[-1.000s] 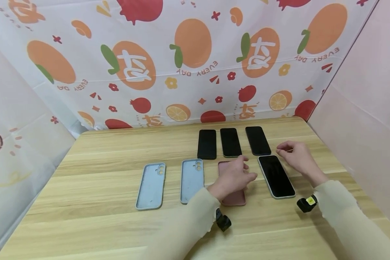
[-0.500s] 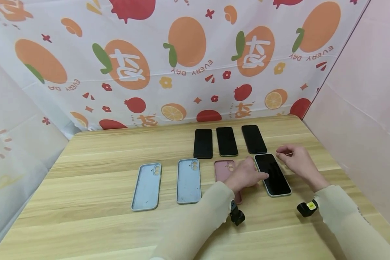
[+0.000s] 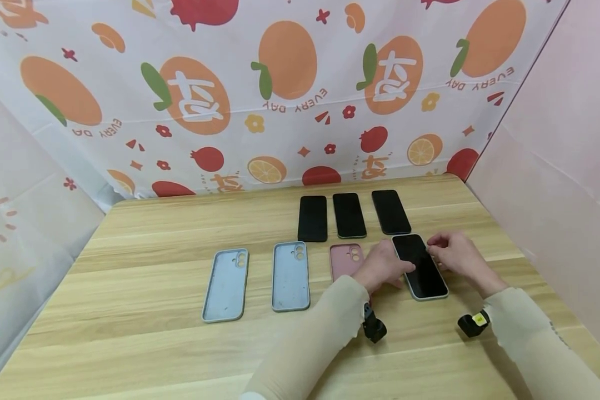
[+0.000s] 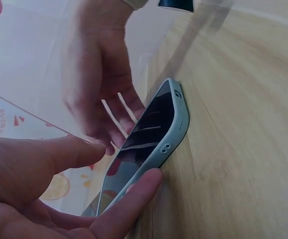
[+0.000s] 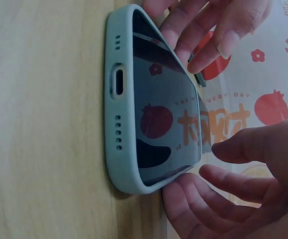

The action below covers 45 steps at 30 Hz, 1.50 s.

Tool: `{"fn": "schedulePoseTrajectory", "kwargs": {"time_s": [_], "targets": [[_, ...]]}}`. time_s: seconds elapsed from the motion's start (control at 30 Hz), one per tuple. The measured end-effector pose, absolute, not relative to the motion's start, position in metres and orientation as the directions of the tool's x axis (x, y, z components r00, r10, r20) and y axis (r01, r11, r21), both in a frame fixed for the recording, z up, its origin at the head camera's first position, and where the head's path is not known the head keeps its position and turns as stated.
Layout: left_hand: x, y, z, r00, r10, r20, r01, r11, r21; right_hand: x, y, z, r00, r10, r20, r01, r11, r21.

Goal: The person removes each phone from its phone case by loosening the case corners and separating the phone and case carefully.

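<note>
A black-screened smartphone [image 3: 422, 272] in a pale blue-green case [image 5: 119, 164] lies face up at the table's right side. My left hand [image 3: 382, 264] is at its left edge. In the left wrist view, a finger of that hand rests along the case's side, and the thumb stands above the screen. On the opposite edge is my right hand [image 3: 457, 255]; the right wrist view has its lower fingers against the case's side, with thumb and forefinger slightly apart. A pink phone case [image 3: 344, 258] lies partly hidden under the left wrist.
Two light blue phone cases [image 3: 226, 286] [image 3: 290, 278] lie to the left, hollow side up. Three black phones [image 3: 312, 218] [image 3: 349, 215] [image 3: 391, 212] lie in a row behind. A fruit-print curtain [image 3: 290, 133] hangs at the table's [image 3: 145, 350] back edge.
My left hand has moved right, from over the pink case to the cased phone's left edge. My right hand has come in slightly against its right edge. The phone stays in place.
</note>
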State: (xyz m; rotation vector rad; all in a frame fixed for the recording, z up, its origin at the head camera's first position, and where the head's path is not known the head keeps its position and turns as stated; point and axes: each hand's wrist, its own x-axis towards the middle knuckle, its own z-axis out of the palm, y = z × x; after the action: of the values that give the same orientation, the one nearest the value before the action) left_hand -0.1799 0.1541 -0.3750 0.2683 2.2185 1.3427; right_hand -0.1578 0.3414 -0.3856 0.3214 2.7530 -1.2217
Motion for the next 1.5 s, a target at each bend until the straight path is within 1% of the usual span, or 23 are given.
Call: {"fn": "schedulePoseTrajectory", "kwargs": {"time_s": [0.2, 0.37, 0.47, 0.67, 0.97, 1.07, 1.27, 1.5], "targets": [[-0.180, 0.158, -0.376, -0.844, 0.412, -0.342, -0.158, 0.419, 0.894, -0.157, 0.341, -0.386, -0.973, 0.136, -0.188, 0.231, 0.651, -0.723], [-0.180, 0.163, -0.375, -0.873, 0.376, -0.312, -0.138, 0.422, 0.896, -0.157, 0.343, -0.386, -0.971, 0.135, -0.199, 0.239, 0.646, -0.725], [-0.179, 0.164, -0.376, -0.874, 0.367, -0.317, -0.159, 0.402, 0.902, -0.157, 0.343, -0.387, -0.968, 0.140, -0.206, 0.247, 0.648, -0.721], [-0.178, 0.164, -0.382, -0.864, 0.368, -0.343, -0.237, 0.304, 0.923, -0.156, 0.340, -0.387, -0.969, 0.145, -0.201, 0.247, 0.651, -0.718], [-0.176, 0.166, -0.391, -0.858, 0.414, -0.304, -0.264, 0.151, 0.953, -0.156, 0.340, -0.387, -0.974, 0.126, -0.189, 0.226, 0.619, -0.752], [-0.173, 0.168, -0.393, -0.867, 0.398, -0.299, -0.276, 0.115, 0.954, -0.156, 0.339, -0.386, -0.973, 0.120, -0.196, 0.228, 0.606, -0.762], [-0.172, 0.168, -0.393, -0.888, 0.348, -0.302, -0.280, 0.112, 0.953, -0.156, 0.338, -0.382, -0.972, 0.111, -0.209, 0.233, 0.594, -0.770], [-0.174, 0.161, -0.391, -0.876, 0.379, -0.299, -0.291, 0.081, 0.953, -0.157, 0.338, -0.376, -0.970, 0.116, -0.214, 0.241, 0.596, -0.766]]}}
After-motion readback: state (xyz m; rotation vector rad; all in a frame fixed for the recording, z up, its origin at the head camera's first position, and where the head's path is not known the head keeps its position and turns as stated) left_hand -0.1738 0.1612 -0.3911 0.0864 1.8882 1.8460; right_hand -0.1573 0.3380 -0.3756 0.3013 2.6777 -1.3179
